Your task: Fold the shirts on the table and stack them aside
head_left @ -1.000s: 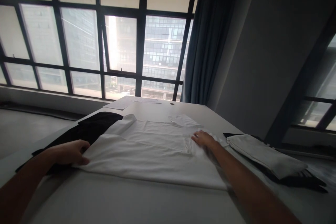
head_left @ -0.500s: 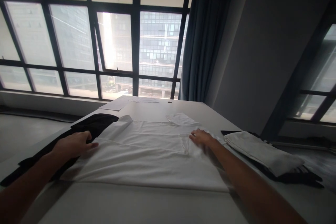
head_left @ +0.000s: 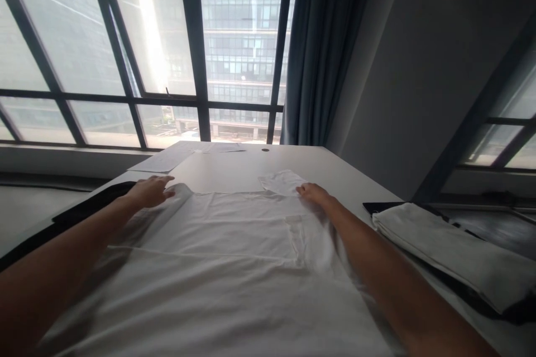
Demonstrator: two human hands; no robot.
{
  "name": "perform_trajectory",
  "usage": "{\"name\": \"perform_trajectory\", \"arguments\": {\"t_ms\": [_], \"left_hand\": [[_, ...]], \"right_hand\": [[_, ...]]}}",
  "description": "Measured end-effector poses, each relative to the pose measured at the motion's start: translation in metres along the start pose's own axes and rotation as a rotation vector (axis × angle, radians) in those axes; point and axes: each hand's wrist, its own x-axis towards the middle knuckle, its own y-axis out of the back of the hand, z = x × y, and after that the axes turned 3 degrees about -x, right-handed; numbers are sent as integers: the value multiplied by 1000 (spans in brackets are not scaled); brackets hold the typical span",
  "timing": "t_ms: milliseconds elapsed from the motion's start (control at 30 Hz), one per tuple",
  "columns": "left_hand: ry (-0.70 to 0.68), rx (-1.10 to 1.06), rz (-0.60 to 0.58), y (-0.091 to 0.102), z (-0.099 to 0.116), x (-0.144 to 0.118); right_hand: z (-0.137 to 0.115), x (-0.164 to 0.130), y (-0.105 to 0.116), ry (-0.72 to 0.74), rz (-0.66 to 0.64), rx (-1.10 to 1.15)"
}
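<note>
A white shirt (head_left: 234,234) lies spread on the white table with soft wrinkles. One sleeve-like flap (head_left: 281,181) sticks out at its far right. My left hand (head_left: 149,192) is over the shirt's far left corner, fingers stretched forward and thumb apart. My right hand (head_left: 314,192) is at the far right edge beside the flap, fingers curled in on the cloth. Its fingertips partly hide the fabric there. The near part of the shirt runs out of the bottom of the view.
Black cloth (head_left: 90,203) lies along the table's left side, partly behind my left arm. Folded light cloth (head_left: 452,251) rests on dark cloth at the right. Paper sheets (head_left: 163,160) lie at the far left of the table (head_left: 310,164). Beyond are windows and a blue curtain (head_left: 322,56).
My left hand has moved forward from the shirt's left edge to its far corner. My right hand has moved slightly forward to the flap. The camera view has come closer.
</note>
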Motion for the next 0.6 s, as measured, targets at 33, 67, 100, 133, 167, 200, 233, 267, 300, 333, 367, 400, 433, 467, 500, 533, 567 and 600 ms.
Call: {"name": "perform_trajectory", "arguments": {"t_ms": [33,67,100,133,167,200,233,267,300,333,367,400,433,467,500,533,567,600], "left_hand": [[-6,35,-30,-2,-4,6],[-12,71,-60,-4,-7,12],[-19,110,-90,-6,-10,16],[-27,151,-115,-7,-12,20],[-40,183,-133,-9,-13,23],[-56,206,-147,-10,-14,25],[-74,222,-159,-11,-14,26],[-89,231,-169,-11,-13,27],[-100,239,-173,-10,-13,27],[-109,248,-162,-9,-13,27],[-114,260,-135,-7,-13,27],[-115,274,-93,-4,-13,26],[-116,288,-40,0,-14,25],[-113,297,12,4,-15,23],[-106,302,54,10,-17,20],[-93,301,81,15,-18,16],[-78,298,97,21,-20,11],[-62,295,110,27,-22,5]], "right_hand": [[2,9,1,-25,-3,-12],[4,18,3,-47,1,-26],[5,26,4,-63,10,-39],[5,34,4,-69,21,-50],[5,40,4,-66,31,-57],[4,46,2,-56,38,-60],[2,50,0,-42,42,-61],[0,53,-3,-28,40,-60],[-1,55,-6,-16,34,-57],[-3,57,-10,-6,26,-55],[-4,59,-12,0,19,-52],[-4,59,-13,3,14,-50],[-4,60,-14,3,12,-48],[-3,58,-12,0,12,-48],[-2,56,-9,-5,16,-48],[0,52,-5,-12,26,-49],[4,46,1,-19,42,-50],[8,38,7,-24,62,-49]]}}
